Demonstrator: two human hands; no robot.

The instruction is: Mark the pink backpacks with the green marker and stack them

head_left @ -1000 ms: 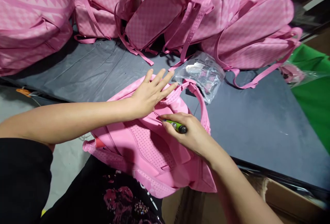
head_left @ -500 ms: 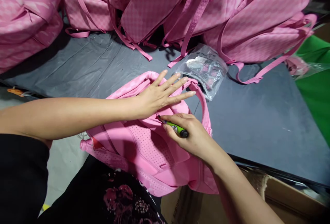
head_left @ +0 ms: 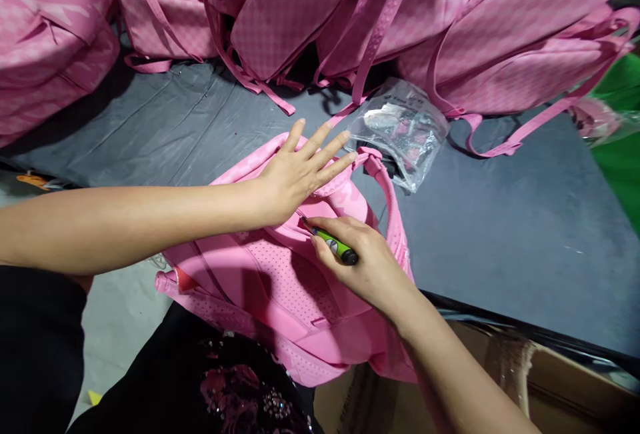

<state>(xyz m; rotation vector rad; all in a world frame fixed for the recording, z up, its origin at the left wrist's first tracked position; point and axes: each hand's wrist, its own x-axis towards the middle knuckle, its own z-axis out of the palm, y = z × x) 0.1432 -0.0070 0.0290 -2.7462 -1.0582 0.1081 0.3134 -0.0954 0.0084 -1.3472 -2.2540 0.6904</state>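
Note:
A pink backpack (head_left: 280, 294) lies back-side up on the near edge of the grey table (head_left: 500, 234), partly over my lap. My left hand (head_left: 295, 171) rests flat on its top near the carry handle (head_left: 385, 187), fingers stretched out. Just below it, my right hand (head_left: 363, 257) is closed on a green and black pen-like tool (head_left: 334, 246), whose tip touches the seam below the left hand.
Several pink backpacks (head_left: 450, 27) are piled along the far side of the table. A clear plastic bag (head_left: 403, 131) with small parts lies beyond the handle. Green fabric (head_left: 620, 147) is at the right, a cardboard box (head_left: 500, 381) below the table edge.
The view has shifted slightly. My left hand's fingers drew back a little and closed together on the backpack top. The right hand with the tool stays at the seam.

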